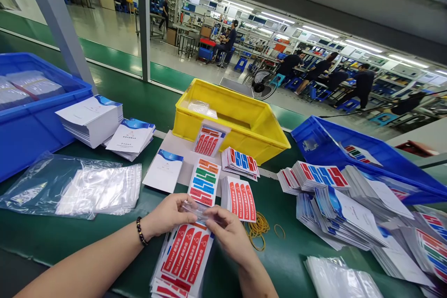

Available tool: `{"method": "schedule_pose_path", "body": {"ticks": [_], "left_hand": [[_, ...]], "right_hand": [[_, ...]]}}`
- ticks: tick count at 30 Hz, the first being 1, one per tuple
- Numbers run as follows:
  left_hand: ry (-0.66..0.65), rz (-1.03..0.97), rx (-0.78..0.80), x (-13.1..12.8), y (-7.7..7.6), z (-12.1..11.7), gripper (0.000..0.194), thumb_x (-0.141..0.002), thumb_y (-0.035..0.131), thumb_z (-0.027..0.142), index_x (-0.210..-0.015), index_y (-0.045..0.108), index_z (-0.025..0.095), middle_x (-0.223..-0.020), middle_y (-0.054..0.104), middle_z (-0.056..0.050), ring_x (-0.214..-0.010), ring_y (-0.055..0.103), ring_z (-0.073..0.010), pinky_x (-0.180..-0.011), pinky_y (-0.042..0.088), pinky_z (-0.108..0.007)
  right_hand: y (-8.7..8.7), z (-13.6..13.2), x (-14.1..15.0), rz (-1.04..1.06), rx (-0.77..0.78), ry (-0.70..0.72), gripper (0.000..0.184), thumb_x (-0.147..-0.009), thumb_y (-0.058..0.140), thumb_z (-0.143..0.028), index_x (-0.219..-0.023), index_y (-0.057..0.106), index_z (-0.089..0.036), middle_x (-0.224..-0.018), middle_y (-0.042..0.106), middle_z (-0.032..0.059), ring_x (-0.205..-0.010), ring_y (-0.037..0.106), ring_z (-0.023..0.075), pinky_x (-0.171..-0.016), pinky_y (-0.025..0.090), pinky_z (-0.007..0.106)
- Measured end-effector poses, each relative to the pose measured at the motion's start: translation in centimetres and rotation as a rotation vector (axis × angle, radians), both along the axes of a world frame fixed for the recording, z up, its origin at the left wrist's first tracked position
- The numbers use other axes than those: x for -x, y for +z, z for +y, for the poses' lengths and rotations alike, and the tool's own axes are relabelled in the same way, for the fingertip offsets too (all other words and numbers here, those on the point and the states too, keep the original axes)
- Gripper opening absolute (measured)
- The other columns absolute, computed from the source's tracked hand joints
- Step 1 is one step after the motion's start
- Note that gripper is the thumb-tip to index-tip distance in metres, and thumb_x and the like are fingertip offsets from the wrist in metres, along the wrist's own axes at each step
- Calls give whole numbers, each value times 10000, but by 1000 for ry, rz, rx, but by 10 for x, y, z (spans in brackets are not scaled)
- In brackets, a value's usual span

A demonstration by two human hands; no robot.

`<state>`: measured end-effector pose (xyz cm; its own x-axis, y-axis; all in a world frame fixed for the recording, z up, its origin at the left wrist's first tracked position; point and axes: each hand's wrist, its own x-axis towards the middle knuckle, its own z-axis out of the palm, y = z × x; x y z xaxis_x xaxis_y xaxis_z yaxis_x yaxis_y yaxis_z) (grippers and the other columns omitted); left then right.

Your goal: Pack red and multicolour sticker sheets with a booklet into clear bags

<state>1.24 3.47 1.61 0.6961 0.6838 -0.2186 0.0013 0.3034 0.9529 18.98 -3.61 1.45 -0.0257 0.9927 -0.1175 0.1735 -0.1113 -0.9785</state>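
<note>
My left hand (166,215), with a dark beaded bracelet at the wrist, pinches one side of the top of a clear plastic bag (198,211). On the other side, my right hand (228,232) is closed on the same bag top. Below my fingers, red "Max Level" label sheets (185,251) show on a pile; whether the top sheet is inside the bag is hard to tell. Just beyond my hands lies a sheet of orange, green, blue and red labels (205,181). A stack of red label sheets (240,199) stands near my right hand.
A yellow bin (233,123) stands ahead, between a left blue bin (42,121) and a right blue bin (331,144). Booklets (92,118) and clear bags (104,191) lie left. Rubber bands (257,227) and booklet stacks (349,216) are right. People sit at distant benches.
</note>
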Motion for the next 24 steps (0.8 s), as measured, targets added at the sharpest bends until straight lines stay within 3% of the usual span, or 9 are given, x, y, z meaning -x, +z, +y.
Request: {"method": "schedule_pose_path", "body": {"ticks": [4, 8, 10, 16, 24], "left_hand": [[20, 109, -23, 1, 2, 2, 241, -637, 654, 336, -596, 531, 133, -601, 552, 16, -565, 488, -111, -572, 389, -240], [59, 116, -91, 0, -1, 0, 188, -650, 626, 303, -618, 555, 132, -622, 564, 8, -596, 500, -119, -588, 397, -238], [69, 106, -96, -1, -2, -1, 170, -652, 617, 288, -618, 556, 132, -613, 557, 13, -588, 492, -113, -581, 390, -230], [110, 120, -145, -3, -3, -3, 116, -639, 589, 210, -572, 532, 135, -565, 518, 35, -550, 450, -91, -552, 362, -211], [82, 93, -180, -5, -4, -6, 160, -681, 603, 261, -596, 569, 129, -598, 574, 9, -585, 506, -108, -579, 404, -219]], "right_hand": [[-3, 1, 1, 57, 54, -47, 271, -725, 649, -298, -972, 625, -189, -732, 609, 12, -708, 581, 175, -644, 452, 284], [-3, 4, 4, -1, 19, -50, 142, -729, 634, -307, -739, 632, -165, -685, 593, 13, -664, 550, 158, -621, 428, 268], [-3, 5, 6, -47, -43, -58, 168, -745, 612, -306, -653, 599, -167, -669, 573, 8, -650, 527, 147, -615, 414, 259], [-3, 7, 13, -133, -96, -62, 161, -760, 575, -271, -631, 577, -175, -656, 547, -2, -622, 498, 136, -595, 397, 253], [-2, 6, 24, -252, -173, -78, 172, -760, 566, -248, -604, 588, -180, -630, 545, -3, -610, 499, 135, -577, 390, 245]]}}
